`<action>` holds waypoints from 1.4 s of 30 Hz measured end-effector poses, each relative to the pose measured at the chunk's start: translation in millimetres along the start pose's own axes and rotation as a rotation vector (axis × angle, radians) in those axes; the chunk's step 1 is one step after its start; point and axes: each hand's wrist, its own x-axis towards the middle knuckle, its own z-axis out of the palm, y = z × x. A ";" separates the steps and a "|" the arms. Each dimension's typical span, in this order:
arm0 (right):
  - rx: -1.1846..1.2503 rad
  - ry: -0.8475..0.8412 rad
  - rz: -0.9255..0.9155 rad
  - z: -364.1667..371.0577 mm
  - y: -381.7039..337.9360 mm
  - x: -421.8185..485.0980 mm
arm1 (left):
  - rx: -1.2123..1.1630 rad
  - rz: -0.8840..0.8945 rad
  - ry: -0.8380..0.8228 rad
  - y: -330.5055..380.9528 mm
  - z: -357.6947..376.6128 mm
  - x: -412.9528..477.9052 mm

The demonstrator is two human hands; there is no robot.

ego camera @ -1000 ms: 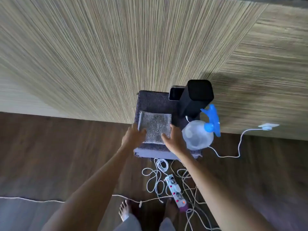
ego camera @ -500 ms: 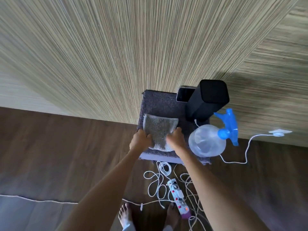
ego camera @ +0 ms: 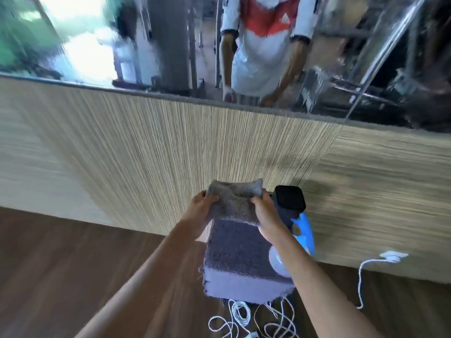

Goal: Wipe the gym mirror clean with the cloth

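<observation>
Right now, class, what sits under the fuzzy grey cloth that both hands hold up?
The purple carpeted block stands below the grey cloth, gripped by left hand and right hand. The cloth covers the block's far edge.

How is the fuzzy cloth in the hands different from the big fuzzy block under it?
The grey cloth is thin and floppy; the carpeted block is thick and boxy. The grey cloth is a lighter grey; the carpeted block is darker and purplish. The left hand and right hand grip the grey cloth by its sides, while the carpeted block stands on the wooden floor. Both look fuzzy.
</observation>
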 end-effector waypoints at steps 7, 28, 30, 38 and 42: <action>0.015 -0.067 -0.219 17.0 -126.2 -55.4 | -0.118 0.183 -0.075 112.4 18.6 -59.6; 0.020 -0.710 -0.386 188.0 -168.5 -127.6 | -0.231 0.589 0.323 176.8 -104.3 -222.0; 0.017 -0.742 -0.384 211.7 -161.5 -134.5 | -0.238 0.594 0.359 178.8 -129.3 -230.2; 0.028 -0.786 -0.274 338.5 -136.7 -145.0 | -0.267 0.450 0.485 195.4 -256.4 -240.5; 0.048 -0.781 -0.218 400.5 -125.9 -144.9 | -0.289 0.432 0.456 210.2 -316.4 -230.6</action>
